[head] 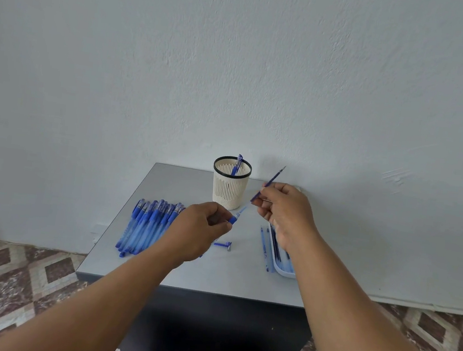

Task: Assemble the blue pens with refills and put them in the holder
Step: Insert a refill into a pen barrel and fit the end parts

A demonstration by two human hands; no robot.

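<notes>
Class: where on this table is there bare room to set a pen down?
Bare: the near table strip before the edge, and the far-left corner beside the holder. Crowded: pens at left, tray and refills at right, cap mid-table.

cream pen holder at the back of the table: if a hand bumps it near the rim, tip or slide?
The pen holder is tall and narrow with perforated walls, so it is probably light. It holds only one pen, leaning on the rim, so there is little weight inside. A bump near the rim would more likely tip it; on the smooth grey table a low push would probably slide it.
</notes>
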